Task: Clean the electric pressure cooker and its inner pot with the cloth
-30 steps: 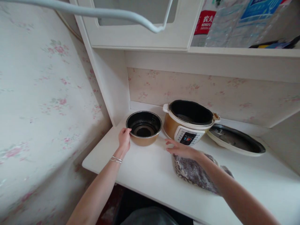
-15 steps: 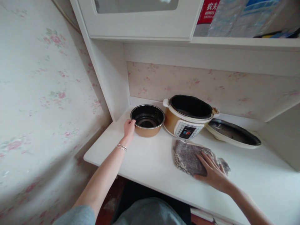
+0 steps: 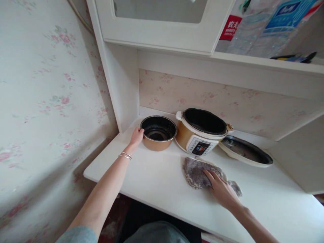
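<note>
My left hand (image 3: pixel 137 135) pinches the left rim of a round inner pot (image 3: pixel 157 145), dark inside and tan outside, which sits upright on the white counter. On a grey-brown cloth (image 3: pixel 193 170) lies my right hand (image 3: pixel 222 189), its fingers bent into the fabric and their tips partly hidden. Beyond the cloth stands a gold and white electric cooker (image 3: pixel 181 136), uncovered, with its control panel facing me. An upturned lid (image 3: pixel 258 162), dark inside with a pale edge, rests to the right of the cooker.
The white counter (image 3: pixel 152 179) has its front edge close to my body. A cabinet (image 3: pixel 159 32) hangs low over it, with plastic bottles (image 3: pixel 255 30) on the open shelf at right. Flowered wallpaper (image 3: pixel 55 101) covers the wall at left.
My right hand has drawn its fingers in on the cloth, which looks more bunched. My left hand keeps its hold on the inner pot's rim. The view has shifted slightly.
</note>
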A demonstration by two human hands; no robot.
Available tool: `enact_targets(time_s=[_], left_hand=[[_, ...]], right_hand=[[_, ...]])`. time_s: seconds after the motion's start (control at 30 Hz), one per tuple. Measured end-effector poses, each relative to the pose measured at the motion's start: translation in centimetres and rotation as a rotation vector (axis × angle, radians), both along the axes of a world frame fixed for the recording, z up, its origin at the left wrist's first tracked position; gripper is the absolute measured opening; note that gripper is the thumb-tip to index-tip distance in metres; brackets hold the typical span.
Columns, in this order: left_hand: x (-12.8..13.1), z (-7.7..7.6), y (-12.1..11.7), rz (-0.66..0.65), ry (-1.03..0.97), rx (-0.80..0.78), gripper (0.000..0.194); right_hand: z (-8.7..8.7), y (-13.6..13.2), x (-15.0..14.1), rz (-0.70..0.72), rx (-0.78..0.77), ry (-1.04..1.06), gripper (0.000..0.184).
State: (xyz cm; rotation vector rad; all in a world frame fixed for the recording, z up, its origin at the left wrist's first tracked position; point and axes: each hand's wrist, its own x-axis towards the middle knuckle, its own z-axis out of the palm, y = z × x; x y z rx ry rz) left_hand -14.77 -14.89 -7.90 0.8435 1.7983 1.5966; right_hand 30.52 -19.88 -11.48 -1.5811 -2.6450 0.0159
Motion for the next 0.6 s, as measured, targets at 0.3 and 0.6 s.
enact_targets(time_s=[0.3, 0.6], left_hand=[[-1.2, -0.1, 0.8, -0.131, -0.027, -0.068, 0.009], [-2.1, 0.5, 1.8, -0.157, -0.014, -0.169, 0.012]], right_hand=[[12.6, 3.8, -10.8, -0.137, -0.235, 0.907, 0.059], [14.4, 11.9, -28.2, 0.067, -0.227, 1.113, 0.061]])
